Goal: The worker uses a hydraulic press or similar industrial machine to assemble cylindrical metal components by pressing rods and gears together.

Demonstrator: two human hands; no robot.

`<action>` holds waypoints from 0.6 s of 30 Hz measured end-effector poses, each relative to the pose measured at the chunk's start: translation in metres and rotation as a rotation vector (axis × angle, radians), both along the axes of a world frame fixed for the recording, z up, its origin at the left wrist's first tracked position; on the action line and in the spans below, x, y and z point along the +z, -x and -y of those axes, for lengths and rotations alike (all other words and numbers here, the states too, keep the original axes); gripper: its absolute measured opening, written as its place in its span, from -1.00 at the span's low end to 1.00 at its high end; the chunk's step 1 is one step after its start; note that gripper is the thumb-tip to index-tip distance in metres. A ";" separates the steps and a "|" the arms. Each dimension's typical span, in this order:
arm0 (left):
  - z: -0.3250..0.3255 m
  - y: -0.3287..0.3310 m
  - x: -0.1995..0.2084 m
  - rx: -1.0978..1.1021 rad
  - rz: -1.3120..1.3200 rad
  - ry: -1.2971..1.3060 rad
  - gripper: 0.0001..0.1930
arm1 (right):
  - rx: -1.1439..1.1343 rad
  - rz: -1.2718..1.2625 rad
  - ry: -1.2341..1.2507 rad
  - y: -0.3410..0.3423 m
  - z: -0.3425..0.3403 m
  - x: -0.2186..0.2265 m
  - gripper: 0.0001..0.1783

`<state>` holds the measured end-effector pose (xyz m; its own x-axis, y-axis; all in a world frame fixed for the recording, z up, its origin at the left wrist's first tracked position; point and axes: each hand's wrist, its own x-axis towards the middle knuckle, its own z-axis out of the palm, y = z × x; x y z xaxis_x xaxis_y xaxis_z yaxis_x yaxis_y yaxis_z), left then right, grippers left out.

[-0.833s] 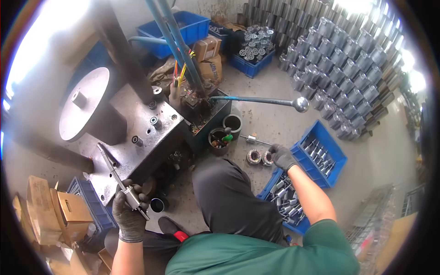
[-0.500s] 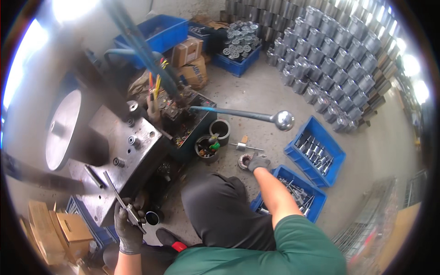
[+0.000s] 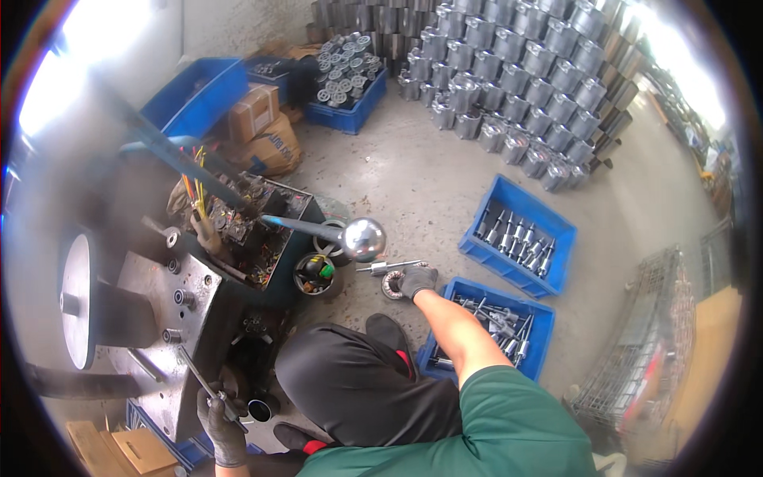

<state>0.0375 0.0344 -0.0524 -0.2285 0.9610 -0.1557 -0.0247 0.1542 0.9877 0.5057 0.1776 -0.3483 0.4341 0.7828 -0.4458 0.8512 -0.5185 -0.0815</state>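
Head view | left hand [image 3: 223, 432] grips rotor shaft [image 3: 199, 374] | wound ring [image 3: 387, 285] just left of right hand [image 3: 419, 281] | right's grip: cannot tell

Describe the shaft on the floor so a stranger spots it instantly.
Find the two blue bins at right. Left of the nearer one, the right hand is at a ring. Just beyond that ring lies the shaft, the only one neither binned nor held.

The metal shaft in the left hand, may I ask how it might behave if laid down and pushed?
The metal shaft is probably stiff: its long end sticks out past the left hand without visible sagging. It may feel heavy for its size, as it looks metallic. Its thicker, round-looking section could let it roll.
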 end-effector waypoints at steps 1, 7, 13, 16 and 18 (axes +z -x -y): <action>0.000 -0.002 0.000 -0.015 0.003 0.001 -0.40 | -0.032 -0.099 -0.053 -0.009 0.005 0.013 -0.62; -0.006 0.032 -0.042 -0.065 -0.054 0.060 -0.47 | -0.078 -0.556 -0.666 -0.077 0.046 0.042 -0.69; 0.003 0.029 -0.013 -0.157 -0.072 0.083 -0.45 | -0.265 -0.903 -1.045 -0.138 0.159 0.159 -0.66; -0.010 0.003 0.001 -0.243 -0.141 0.132 -0.45 | -0.157 -0.702 -1.064 -0.229 0.240 0.237 -0.66; 0.002 -0.024 0.033 -0.197 -0.198 0.166 -0.48 | -0.064 -0.216 -0.902 -0.267 0.293 0.301 -0.81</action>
